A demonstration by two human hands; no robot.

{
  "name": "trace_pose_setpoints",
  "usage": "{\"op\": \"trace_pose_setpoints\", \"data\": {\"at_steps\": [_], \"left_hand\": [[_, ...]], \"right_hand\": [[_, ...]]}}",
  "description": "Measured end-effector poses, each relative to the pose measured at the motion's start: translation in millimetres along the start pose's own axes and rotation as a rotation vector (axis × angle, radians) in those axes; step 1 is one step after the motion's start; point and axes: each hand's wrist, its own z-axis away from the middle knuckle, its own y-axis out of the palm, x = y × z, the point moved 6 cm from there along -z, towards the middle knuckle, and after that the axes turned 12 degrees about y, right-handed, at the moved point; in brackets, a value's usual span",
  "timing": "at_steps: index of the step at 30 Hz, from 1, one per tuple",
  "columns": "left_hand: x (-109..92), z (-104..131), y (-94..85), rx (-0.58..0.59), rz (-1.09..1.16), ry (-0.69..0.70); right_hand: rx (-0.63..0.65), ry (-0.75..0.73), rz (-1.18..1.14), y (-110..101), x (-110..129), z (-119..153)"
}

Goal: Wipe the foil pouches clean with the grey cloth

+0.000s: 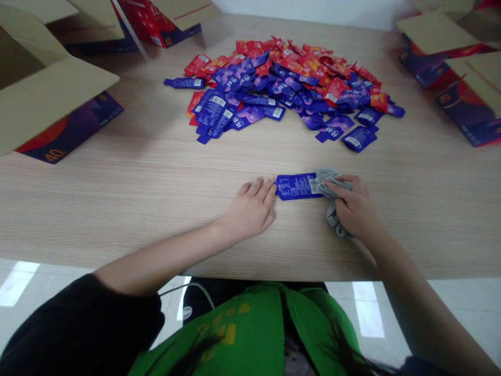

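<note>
A blue printed sachet lies flat on the table with its barcode side up, between my two hands. The fingertips of my left hand rest on its narrow left end, fingers stretched out and flat. In my right hand is a grey cloth, bunched under the fingers and pressed on the sachet's right end, which it covers. Part of the cloth hangs out below the palm. Farther back, a heap of blue sachets and red sachets is spread over the table.
Open cardboard boxes stand around the heap: a large box at left, a red box behind it, and more boxes at right. The wooden table has its front edge close to my body. A pale cable loops below that edge.
</note>
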Motion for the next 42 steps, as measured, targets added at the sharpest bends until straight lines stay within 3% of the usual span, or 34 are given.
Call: {"op": "trace_pose_setpoints", "data": {"at_steps": [5, 12, 16, 21, 26, 30, 34, 38, 40, 42], "left_hand": [[25, -19, -7.3, -0.103, 0.165, -0.167], [31, -58, -1.3, 0.175, 0.260, -0.211], [26, -67, -10.5, 0.122, 0.306, -0.180], [4, -63, -22.1, -0.054, 0.078, -0.025], [-13, -54, -11.9, -0.019, -0.064, 0.119], [-12, -39, -9.1, -0.013, -0.100, 0.115], [-11, -16, -4.3, -0.031, -0.089, 0.049], [-14, -5, 4.8, -0.027, -0.064, 0.009], [-14, -4, 8.6, -0.018, -0.044, -0.012], [-14, -5, 11.1, -0.019, -0.024, -0.034]], "right_hand": [[-0.002, -0.001, -0.205, 5, -3, -4], [-0.008, 0.019, -0.283, 5, 1, -7], [-0.058, 0.084, -0.373, -7, -4, -2], [-0.147, 0.236, -0.446, -25, -10, 10], [-0.082, 0.269, -0.462, -24, -9, 23], [-0.026, 0.268, -0.453, -23, -11, 27], [-0.090, 0.289, -0.473, -33, -11, 18], [-0.183, 0.148, -0.447, -38, 26, -1], [-0.166, 0.030, -0.323, -26, 59, -8], [-0.071, -0.055, -0.083, -1, 89, -14]]}}
